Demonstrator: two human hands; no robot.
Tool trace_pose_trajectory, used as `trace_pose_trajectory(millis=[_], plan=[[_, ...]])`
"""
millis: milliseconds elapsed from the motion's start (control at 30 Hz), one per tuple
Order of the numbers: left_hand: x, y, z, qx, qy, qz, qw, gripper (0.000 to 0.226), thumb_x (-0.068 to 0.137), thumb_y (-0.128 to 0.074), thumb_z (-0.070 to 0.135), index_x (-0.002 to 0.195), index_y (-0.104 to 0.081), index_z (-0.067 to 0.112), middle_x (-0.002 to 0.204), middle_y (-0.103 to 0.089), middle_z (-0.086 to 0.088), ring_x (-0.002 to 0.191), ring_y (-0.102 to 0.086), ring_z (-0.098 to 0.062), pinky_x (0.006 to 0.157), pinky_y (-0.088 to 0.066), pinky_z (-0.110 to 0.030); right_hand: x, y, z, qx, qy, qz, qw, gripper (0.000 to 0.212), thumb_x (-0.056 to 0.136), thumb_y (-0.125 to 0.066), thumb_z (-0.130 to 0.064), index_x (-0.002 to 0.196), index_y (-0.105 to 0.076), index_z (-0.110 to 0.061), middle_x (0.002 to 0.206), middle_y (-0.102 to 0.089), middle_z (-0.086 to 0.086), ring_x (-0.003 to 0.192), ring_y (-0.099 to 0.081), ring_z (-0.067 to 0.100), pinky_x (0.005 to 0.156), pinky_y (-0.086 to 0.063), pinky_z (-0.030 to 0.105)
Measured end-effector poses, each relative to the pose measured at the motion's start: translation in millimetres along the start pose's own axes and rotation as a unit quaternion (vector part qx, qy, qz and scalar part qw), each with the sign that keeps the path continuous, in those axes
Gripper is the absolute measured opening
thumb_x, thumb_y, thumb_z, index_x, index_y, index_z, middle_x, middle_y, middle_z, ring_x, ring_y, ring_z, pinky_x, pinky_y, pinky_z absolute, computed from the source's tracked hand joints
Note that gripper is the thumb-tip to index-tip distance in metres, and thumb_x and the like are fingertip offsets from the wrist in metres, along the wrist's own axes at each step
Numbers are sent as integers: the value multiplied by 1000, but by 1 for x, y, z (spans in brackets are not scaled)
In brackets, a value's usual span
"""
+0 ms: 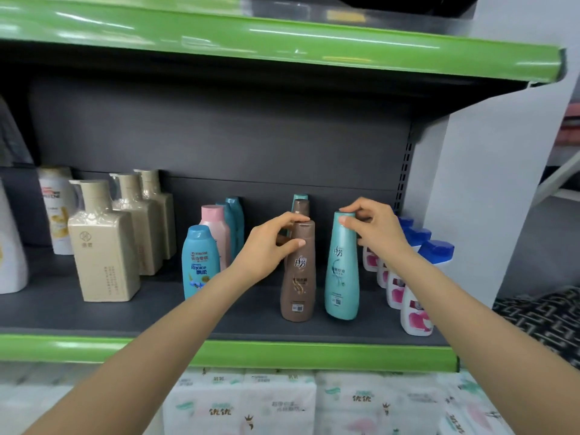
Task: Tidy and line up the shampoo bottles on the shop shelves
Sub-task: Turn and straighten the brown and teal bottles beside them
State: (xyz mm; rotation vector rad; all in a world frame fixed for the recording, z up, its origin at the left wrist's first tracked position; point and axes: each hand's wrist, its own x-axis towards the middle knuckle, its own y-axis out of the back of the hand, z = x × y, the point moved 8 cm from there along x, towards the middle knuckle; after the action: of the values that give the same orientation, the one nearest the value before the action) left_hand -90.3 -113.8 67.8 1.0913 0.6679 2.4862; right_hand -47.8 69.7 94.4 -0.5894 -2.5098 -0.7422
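Two hands are up at the front of the dark shelf (94,312): the left hand (270,246) curls its fingers round the neck of a brown bottle (298,277), and the right hand (373,230) pinches the cap of a teal bottle (342,271) just beside it. Both bottles stand upright near the green shelf edge (282,353), a small gap between them. Beige pump bottles (103,246) line up to the left, with a light blue bottle (199,262) between, and white bottles with blue caps (414,306) run back on the right.
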Motion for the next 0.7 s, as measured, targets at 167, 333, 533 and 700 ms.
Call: trace_pose_trajectory(millis=[167,333,533,700], plan=[[-4,-2,3,17,3,15,1000,41,91,-59,20,130,-49,27,122,-57,3,100,-58,-8,86,-49,-17,-21,15,-7,89,-55,-13,994,9,86,-66,-13,95,-65,-10,91,-67,3,88,-64,11,64,-58,31],[-12,4,21,118,-27,83,989,50,89,-61,24,136,-44,23,139,-39,2,128,-35,-12,106,-28,-23,-32,19,-5,182,-90,-5,979,11,88,-64,-12,99,-66,-10,98,-68,7,92,-67,22,75,-59,42],[-30,-8,50,151,-106,43,982,38,89,-59,31,125,-53,21,121,-47,11,110,-41,-9,95,-28,-15,-47,15,-1,317,-93,-12,944,13,88,-62,-9,101,-65,-9,105,-67,14,99,-67,28,78,-58,44],[-38,-15,39,61,-33,-66,995,43,85,-64,37,125,-49,31,108,-60,17,95,-56,4,77,-42,-7,-55,9,2,435,-105,10,894,9,91,-55,-6,95,-62,-10,103,-66,12,87,-70,21,65,-57,32]])
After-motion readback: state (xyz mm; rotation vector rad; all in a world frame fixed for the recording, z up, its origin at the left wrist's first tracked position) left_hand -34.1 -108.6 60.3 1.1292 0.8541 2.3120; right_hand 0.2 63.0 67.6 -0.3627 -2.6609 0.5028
